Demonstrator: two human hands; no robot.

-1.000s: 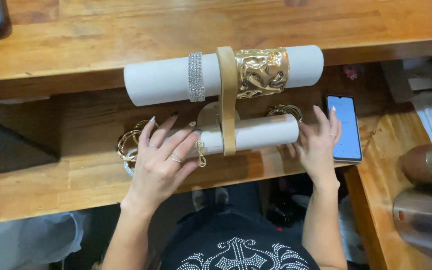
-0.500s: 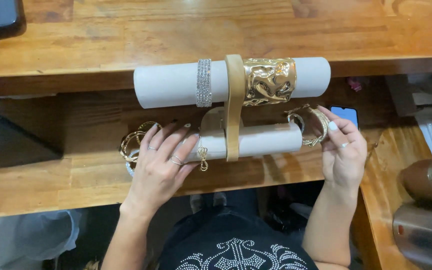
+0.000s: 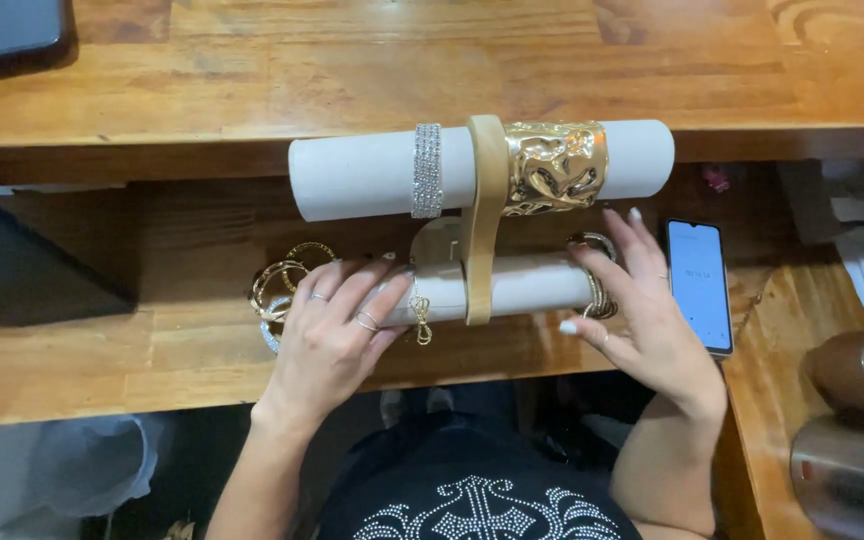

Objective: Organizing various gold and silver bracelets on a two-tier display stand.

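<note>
Gold bangles (image 3: 287,285) crowd the left end of the lower white roll (image 3: 512,288), where her left hand (image 3: 337,335) lies flat, fingers spread, gripping nothing. Her right hand (image 3: 642,310), loosely open, touches thin bracelets (image 3: 597,290) ringing the roll's right end, beside a phone (image 3: 699,285).

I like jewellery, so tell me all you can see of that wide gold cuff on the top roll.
The gold cuff is a broad, shiny band with a crumpled, hammered-looking surface, apparently polished metal. It wraps around the upper white roll, just right of the tan upright strap and seemingly against it. A sparkly band sits farther left. Neither hand touches it; the right hand lies just below.
</note>
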